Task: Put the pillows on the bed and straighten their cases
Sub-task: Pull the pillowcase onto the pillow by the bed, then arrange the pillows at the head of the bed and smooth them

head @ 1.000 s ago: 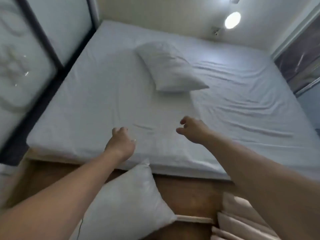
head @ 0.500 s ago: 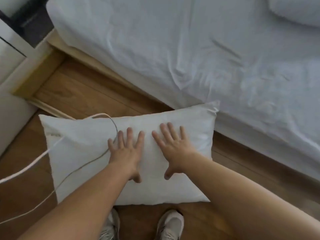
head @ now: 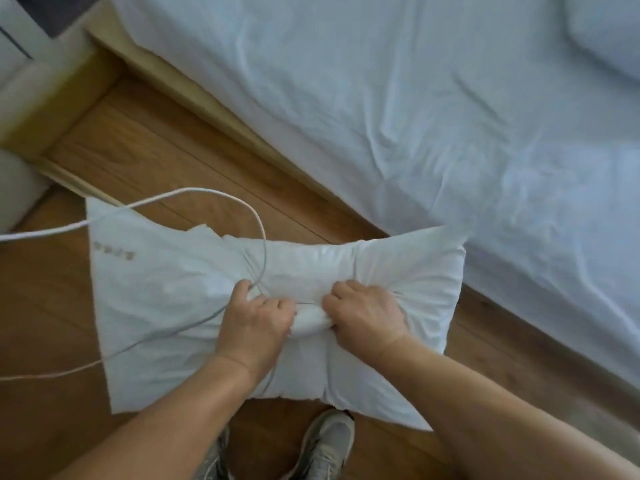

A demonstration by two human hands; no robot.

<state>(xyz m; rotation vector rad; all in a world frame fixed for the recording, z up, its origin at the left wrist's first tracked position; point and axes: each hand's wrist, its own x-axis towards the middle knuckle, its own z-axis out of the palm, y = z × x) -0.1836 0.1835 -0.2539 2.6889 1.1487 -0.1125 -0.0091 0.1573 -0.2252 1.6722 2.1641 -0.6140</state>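
Observation:
A white pillow lies on the wooden floor beside the bed. My left hand and my right hand are clenched side by side in its middle, and the case bunches into folds around them. A thin white cable loops across the pillow's left half and runs under my left hand. A second white pillow rests on the bed at the top right corner, mostly cut off by the frame.
The bed's pale wooden base runs diagonally from top left to right. A white cabinet or wall stands at the left. My two grey shoes are just below the pillow on the floor.
My view dropped from the bed to the floor pillow. My hands, flat on it half a second ago, have closed and gathered the fabric into a bunch.

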